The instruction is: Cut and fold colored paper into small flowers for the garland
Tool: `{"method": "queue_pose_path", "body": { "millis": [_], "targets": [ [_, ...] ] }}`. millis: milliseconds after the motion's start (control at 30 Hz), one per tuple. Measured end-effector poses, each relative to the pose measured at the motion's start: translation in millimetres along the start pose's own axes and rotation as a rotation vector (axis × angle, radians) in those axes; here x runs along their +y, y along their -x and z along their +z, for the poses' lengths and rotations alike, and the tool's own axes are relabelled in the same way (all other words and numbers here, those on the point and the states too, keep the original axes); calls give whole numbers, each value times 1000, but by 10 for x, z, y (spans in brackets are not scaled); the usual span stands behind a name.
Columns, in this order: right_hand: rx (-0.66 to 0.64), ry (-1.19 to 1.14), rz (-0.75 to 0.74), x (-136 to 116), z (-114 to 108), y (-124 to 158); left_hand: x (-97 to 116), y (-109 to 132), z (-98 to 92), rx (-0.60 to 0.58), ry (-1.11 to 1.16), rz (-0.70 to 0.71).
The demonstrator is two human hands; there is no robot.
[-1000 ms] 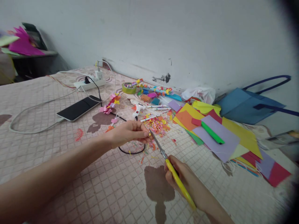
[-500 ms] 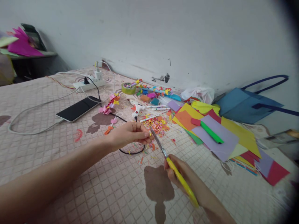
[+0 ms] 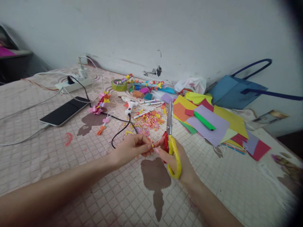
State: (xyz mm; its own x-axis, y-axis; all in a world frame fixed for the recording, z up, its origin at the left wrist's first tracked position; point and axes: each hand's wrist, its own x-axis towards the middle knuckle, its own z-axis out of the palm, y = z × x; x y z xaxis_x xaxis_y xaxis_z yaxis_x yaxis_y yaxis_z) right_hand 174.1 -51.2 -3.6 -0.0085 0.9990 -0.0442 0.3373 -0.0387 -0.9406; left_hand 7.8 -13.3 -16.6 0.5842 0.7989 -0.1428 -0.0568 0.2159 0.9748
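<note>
My right hand (image 3: 174,157) grips yellow-and-red-handled scissors (image 3: 170,138), blades closed and pointing up and away. My left hand (image 3: 132,148) is pinched on a tiny yellow paper piece (image 3: 152,146) right beside the right hand's fingertips; the two hands touch at that scrap. Both hover low over the patterned cloth (image 3: 113,189), just in front of a heap of coloured paper clippings (image 3: 149,119).
A glue gun (image 3: 129,104) with its black cord, markers and a tape roll (image 3: 119,85) lie behind the clippings. Coloured paper sheets (image 3: 210,123) with a green marker (image 3: 204,120) spread to the right, a blue bag (image 3: 234,91) behind. A phone (image 3: 63,111) and power strip (image 3: 73,83) are at left.
The right hand swung the scissors from pointing at the left hand to upright and came in close. Both hands drew nearer to me and now meet at the paper scrap. The view shifted right.
</note>
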Motion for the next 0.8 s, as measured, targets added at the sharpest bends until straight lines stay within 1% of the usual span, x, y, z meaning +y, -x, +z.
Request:
{"method": "queue_pose_path", "body": {
  "millis": [167,300,400,533,567,633,700,733,800],
  "targets": [
    [19,-8,-12,-52,43,-6,4,7,35,4,-105,37],
    [41,-23,3,-34,56,-12,1,11,42,9,-175,63],
    [22,-84,24,7,45,-20,17,3,19,11,-197,59],
    [15,-162,76,55,8,-32,68,-15,-56,74,-282,37],
    [15,-174,81,63,-1,-33,82,-17,-76,98,-330,59],
    [8,-198,77,78,-13,-35,101,-14,-105,158,-448,156],
    [1,-244,75,97,-15,-34,105,-3,-111,204,-504,236],
    [-8,-278,74,110,-12,-33,102,5,-104,190,-490,259],
    [-41,-364,72,136,1,-32,89,19,-76,122,-424,273]
  ]
}}
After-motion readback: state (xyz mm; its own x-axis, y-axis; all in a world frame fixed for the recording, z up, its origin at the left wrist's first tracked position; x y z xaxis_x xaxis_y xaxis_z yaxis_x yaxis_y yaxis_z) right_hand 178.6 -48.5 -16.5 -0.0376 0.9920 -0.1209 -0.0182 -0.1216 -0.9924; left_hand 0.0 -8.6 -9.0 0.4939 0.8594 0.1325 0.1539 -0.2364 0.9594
